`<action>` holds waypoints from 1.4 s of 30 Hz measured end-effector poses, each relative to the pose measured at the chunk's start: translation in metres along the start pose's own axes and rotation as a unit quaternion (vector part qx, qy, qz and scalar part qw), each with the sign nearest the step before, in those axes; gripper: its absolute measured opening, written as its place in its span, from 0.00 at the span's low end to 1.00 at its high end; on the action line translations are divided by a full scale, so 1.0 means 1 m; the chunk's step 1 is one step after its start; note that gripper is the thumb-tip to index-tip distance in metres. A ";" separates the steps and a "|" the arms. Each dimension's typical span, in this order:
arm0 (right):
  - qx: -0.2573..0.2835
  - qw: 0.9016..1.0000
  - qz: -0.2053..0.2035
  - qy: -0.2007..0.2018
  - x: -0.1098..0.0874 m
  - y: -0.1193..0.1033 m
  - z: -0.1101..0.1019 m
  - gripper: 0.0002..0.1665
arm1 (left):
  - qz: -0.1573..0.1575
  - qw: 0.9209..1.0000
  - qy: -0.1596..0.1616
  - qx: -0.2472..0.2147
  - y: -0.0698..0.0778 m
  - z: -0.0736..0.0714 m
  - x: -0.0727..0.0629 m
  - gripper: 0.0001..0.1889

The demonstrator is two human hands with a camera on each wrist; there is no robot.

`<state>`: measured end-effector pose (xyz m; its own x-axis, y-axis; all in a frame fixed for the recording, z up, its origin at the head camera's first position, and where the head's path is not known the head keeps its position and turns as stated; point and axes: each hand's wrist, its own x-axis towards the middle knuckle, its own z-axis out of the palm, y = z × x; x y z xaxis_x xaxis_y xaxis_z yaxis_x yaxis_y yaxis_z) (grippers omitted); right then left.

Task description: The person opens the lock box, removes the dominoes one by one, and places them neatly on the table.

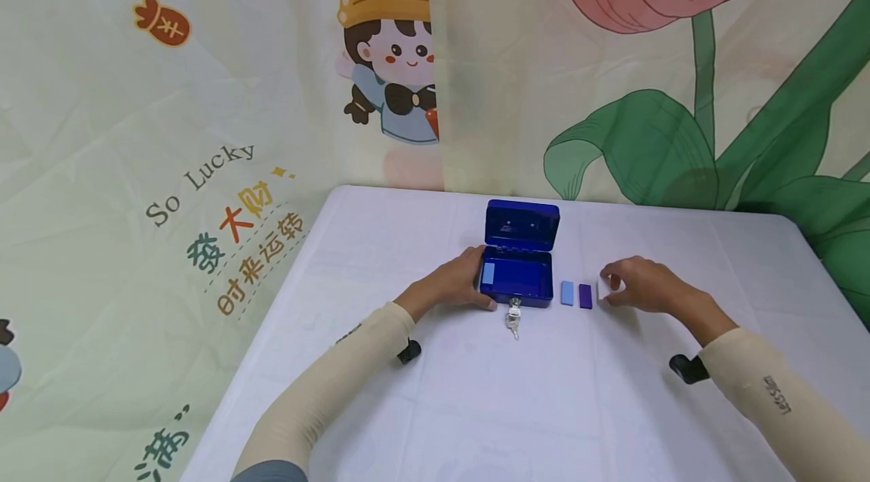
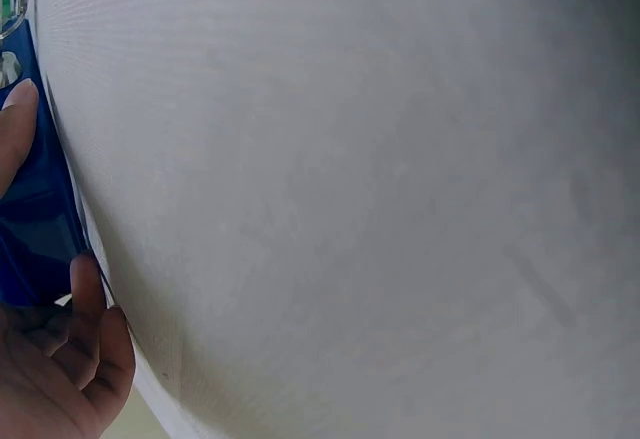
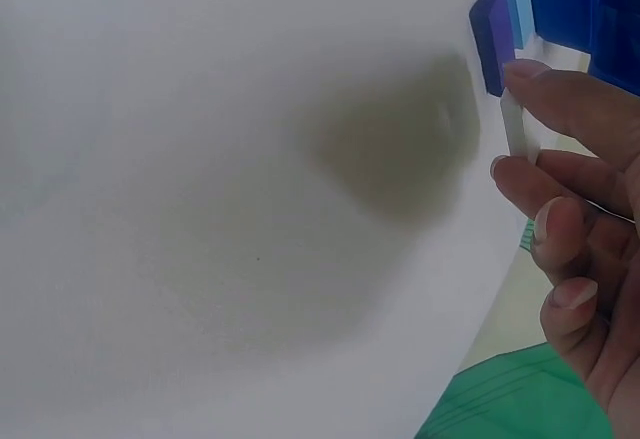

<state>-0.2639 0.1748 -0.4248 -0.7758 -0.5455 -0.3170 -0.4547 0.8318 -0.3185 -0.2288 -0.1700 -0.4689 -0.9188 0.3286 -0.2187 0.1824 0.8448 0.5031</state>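
A dark blue metal cash box (image 1: 533, 301) stands on the table with its lid (image 1: 522, 225) raised. Inside, at the left wall, lies a light blue block (image 1: 488, 273). My left hand (image 1: 464, 279) holds the box by its left side, thumb at the front corner and fingers toward the back. To the right of the box my right hand (image 1: 642, 285) pinches a small white block (image 3: 514, 127) between thumb and index finger. Between that hand and the box lie a light blue block (image 1: 567, 293) and a purple block (image 1: 585, 296), side by side.
Keys (image 1: 513, 326) hang from the lock at the front of the box. A white cloth covers the table (image 1: 476, 399). Behind the table's far edge hangs a printed curtain (image 1: 496, 89) with a tulip and a cartoon figure.
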 end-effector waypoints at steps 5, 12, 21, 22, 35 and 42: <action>0.001 1.000 0.009 -0.004 0.001 0.001 0.005 0.30 | 0.006 1.000 0.001 -0.002 -0.001 0.000 0.000 0.61; -0.001 1.000 0.009 -0.001 0.002 0.002 0.010 0.30 | 0.003 1.000 0.001 -0.003 0.000 0.000 -0.001 0.62; -0.004 1.000 0.000 0.001 0.001 0.004 0.012 0.29 | -0.002 1.000 -0.002 0.000 0.000 -0.001 -0.001 0.62; -0.004 1.000 0.000 0.001 0.001 0.004 0.012 0.29 | -0.001 1.000 -0.002 0.000 0.000 -0.001 -0.001 0.62; -0.009 1.000 -0.004 -0.007 0.001 0.004 0.014 0.29 | 0.002 1.000 -0.003 -0.003 0.001 -0.001 -0.001 0.62; -0.005 1.000 0.003 -0.013 0.001 0.003 0.014 0.30 | -0.004 1.000 -0.004 0.005 0.003 -0.001 -0.002 0.62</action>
<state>-0.2600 0.1755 -0.4391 -0.7674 -0.5428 -0.3413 -0.4540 0.8359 -0.3084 -0.2268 -0.1691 -0.4660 -0.9175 0.3256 -0.2286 0.1794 0.8514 0.4928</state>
